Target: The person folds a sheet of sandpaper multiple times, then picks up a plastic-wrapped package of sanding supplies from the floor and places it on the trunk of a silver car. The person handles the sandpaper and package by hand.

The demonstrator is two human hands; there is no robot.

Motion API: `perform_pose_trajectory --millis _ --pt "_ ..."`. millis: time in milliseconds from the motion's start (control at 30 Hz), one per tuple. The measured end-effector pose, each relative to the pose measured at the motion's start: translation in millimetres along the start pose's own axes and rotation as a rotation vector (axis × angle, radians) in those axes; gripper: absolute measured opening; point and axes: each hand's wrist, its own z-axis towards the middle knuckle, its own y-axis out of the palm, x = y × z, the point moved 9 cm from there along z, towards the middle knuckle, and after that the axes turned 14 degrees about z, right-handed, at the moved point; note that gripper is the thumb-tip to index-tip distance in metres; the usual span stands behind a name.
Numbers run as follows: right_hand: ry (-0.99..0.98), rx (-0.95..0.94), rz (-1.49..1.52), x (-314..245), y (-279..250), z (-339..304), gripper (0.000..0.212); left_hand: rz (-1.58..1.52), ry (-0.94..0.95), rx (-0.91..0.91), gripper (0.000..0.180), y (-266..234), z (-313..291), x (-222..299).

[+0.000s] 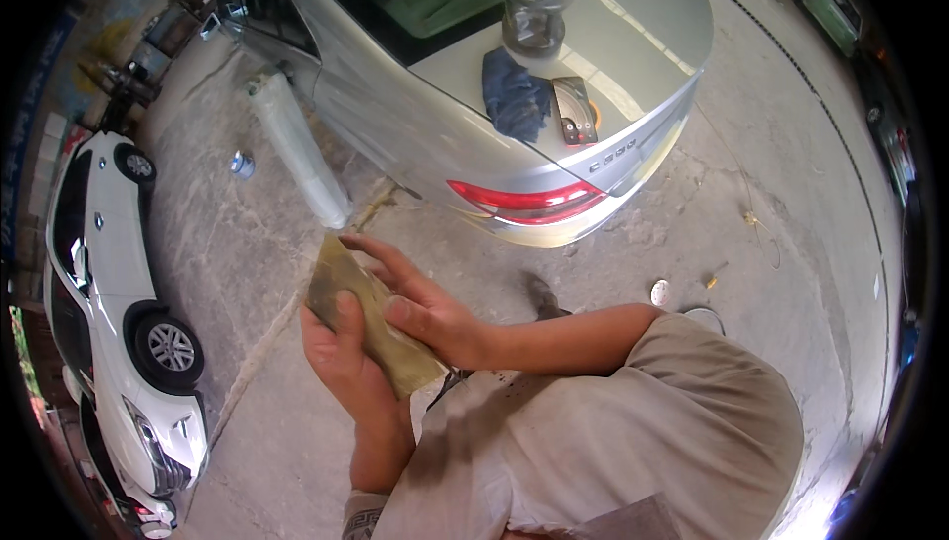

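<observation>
A yellowish sheet [381, 328] that looks like sandpaper is held between both my hands, slanting across the lower middle of the view. My left hand [341, 357] grips it from the near left, thumb lying on its face. From the right, my right hand [435, 318] holds the opposite side, with its thumb on the sheet and its fingers partly hidden behind it. Beyond my hands is the rear of a silver car [445, 115]. On its boot lid lie a dark blue cloth [514, 95], a flat dark item with an orange rounded edge [575, 110], and a wrapped, jar-like bundle [537, 11].
A long roll of whitish plastic sheeting [297, 150] lies on the concrete floor beside the silver car, near a small blue-and-white can [242, 166]. A white car [129, 313] stands at the left. A pale round lid [660, 292] rests on the floor at the right.
</observation>
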Motion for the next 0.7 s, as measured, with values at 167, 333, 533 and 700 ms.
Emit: perform_pose_trajectory --millis 167,333,533,700 --pt "0.157 0.024 -0.110 6 -17 -6 0.075 -0.017 -0.027 0.007 0.034 -5 8 2" --pt "0.189 0.044 -0.537 -12 -39 -13 0.076 -0.071 -0.030 0.107 0.033 -22 13 -3" --pt "0.286 0.229 0.164 -13 -80 9 0.078 -0.062 -0.088 0.049 0.028 -6 -1 -10" --pt "0.054 0.131 0.148 -54 -38 46 0.088 0.019 -0.137 -0.175 0.030 31 -29 -35"
